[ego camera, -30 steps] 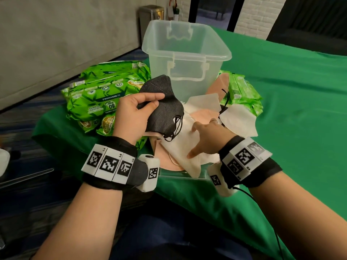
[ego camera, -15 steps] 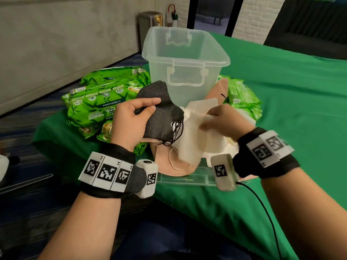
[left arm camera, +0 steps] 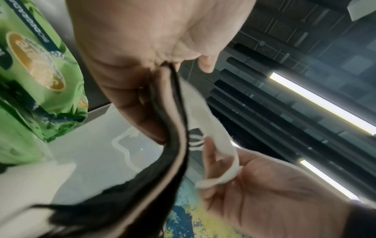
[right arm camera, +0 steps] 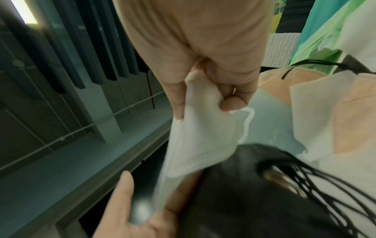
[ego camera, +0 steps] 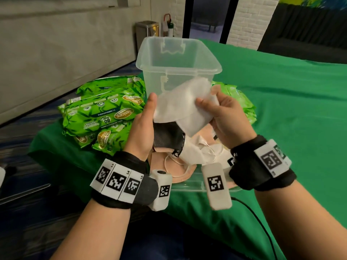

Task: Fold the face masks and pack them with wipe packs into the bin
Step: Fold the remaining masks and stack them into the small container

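My left hand (ego camera: 143, 126) holds a folded dark grey mask (ego camera: 167, 136) against its palm, thumb raised. My right hand (ego camera: 227, 119) pinches a white mask (ego camera: 184, 104) by its right edge and lays it over the grey one, in front of the clear plastic bin (ego camera: 178, 61). In the left wrist view the grey mask (left arm camera: 171, 128) lies along the palm with the white mask (left arm camera: 211, 135) beside it. The right wrist view shows thumb and fingers pinching the white mask (right arm camera: 203, 141) above the grey mask (right arm camera: 234, 193). The bin's inside looks empty.
Green wipe packs (ego camera: 105, 113) are stacked left of the bin, and another pack (ego camera: 242, 102) lies to its right. A pile of peach and white masks (ego camera: 189, 152) rests on a clear lid (ego camera: 189, 184) near the edge of the green table (ego camera: 291, 109).
My right hand has taken a white mask from the pile and raised it onto the grey mask in my left hand. My left thumb has lifted off the grey mask.
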The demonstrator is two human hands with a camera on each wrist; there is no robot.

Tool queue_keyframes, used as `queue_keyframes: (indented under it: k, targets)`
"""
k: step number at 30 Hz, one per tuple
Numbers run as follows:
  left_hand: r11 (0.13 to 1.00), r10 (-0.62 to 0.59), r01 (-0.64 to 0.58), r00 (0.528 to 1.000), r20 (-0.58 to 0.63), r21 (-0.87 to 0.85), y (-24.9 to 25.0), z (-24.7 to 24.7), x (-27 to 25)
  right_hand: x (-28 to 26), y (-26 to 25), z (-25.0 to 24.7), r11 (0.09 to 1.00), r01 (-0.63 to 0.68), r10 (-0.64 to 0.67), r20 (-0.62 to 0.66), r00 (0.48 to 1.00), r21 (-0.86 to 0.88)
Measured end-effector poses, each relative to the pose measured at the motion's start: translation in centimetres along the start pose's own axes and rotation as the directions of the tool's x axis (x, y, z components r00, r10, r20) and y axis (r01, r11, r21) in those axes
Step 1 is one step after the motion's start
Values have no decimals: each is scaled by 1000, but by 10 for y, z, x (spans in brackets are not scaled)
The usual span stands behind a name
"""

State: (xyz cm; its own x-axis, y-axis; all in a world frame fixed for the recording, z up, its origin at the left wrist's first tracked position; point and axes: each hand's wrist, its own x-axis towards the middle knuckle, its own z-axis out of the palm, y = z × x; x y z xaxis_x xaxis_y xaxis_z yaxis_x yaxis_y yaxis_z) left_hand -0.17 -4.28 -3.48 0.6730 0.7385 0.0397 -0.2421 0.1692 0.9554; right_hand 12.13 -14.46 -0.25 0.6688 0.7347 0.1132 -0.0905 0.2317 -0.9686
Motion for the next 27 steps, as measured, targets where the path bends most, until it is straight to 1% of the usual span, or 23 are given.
queue_keyframes:
  k: [3,5,7,9,14,17,19,22,25,27]
  targets:
    - [997,75,-73,994,-75,22,2,4,-4,-5,11,1,992,-71,73,13,997,-102]
    - [990,117,-108,988,-100,89,2,4,-5,-6,13,-1,988,-88,91,22,996,-124]
    - [978,143,-130,987,-74,161,-1,1,-5,-7,11,-5,988,-94,100,41,994,-121]
    - [972,146,-135,988,-46,191,-2,-1,-6,-8,9,-8,991,-90,94,45,994,-98]
    - [959,201,-190,979,-32,208,-3,0,-6,-5,7,-18,986,-103,103,-8,995,-133]
    - [951,237,-232,972,3,203,-1,-2,-5,-3,5,-28,977,-120,113,-45,993,-179]
    - [949,244,-242,970,14,204,-1,-3,-3,-3,3,-33,975,-126,120,-45,992,-183]
    - [951,260,-250,965,-28,183,-3,-4,-2,-2,0,-39,979,-126,120,-48,992,-161]
    - [952,264,-243,959,-100,186,-2,-7,1,0,-4,-46,981,-102,84,-112,990,-167]
    - [954,253,-224,958,-135,197,-2,-9,2,2,-8,-51,987,-59,32,-174,984,-151]
